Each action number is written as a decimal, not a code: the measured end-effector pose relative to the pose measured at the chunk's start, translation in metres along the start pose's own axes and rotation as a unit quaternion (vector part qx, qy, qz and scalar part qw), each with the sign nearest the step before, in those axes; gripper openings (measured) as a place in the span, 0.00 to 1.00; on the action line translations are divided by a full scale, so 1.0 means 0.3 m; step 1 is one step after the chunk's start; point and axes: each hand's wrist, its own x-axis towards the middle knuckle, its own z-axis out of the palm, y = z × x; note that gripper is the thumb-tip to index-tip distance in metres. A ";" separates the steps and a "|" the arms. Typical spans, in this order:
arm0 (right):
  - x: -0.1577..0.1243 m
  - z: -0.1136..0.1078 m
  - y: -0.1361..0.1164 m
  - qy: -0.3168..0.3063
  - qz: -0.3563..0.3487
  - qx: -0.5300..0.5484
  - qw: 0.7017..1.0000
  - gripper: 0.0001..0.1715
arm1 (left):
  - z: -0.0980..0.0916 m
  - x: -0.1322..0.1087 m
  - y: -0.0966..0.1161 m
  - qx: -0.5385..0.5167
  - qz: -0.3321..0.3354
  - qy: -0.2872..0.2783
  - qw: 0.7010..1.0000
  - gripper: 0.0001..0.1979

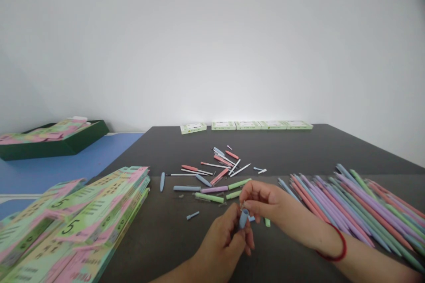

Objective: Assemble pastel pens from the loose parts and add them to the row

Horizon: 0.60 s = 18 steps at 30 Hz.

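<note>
My left hand (222, 239) is closed around a blue pen barrel (244, 218), with the barrel's round end tilted up out of my fingers. Against that hand, my right hand (269, 202) pinches thumb and forefinger together beside the barrel; what is between them is too small to make out. Just beyond my hands lie loose pen parts: a purple barrel (215, 189), a green barrel (210, 197) and a blue barrel (186, 189). A small blue clip-like piece (192, 216) rests to the left. Parts under my right hand are partly hidden.
Whole pastel pens (358, 208) lie in a wide row at right. Stacked printed packets (96, 216) cover the left front. Farther back are white refills (239, 170), small pale-green boxes (223, 125) along the far edge, and a dark green tray (79, 143) on a blue surface.
</note>
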 end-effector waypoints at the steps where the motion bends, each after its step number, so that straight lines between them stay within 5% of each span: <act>1: -0.005 -0.001 -0.006 0.004 -0.008 -0.031 0.999 0.06 | -0.003 -0.002 0.000 0.013 -0.002 0.006 1.000 0.09; 10: -0.047 0.016 -0.021 0.057 -0.075 -0.295 0.951 0.05 | -0.009 -0.011 -0.019 0.055 -0.006 0.033 0.998 0.03; 18: -0.056 0.033 -0.029 0.047 -0.116 -0.336 0.934 0.07 | -0.015 -0.010 -0.031 0.041 -0.013 0.011 0.999 0.12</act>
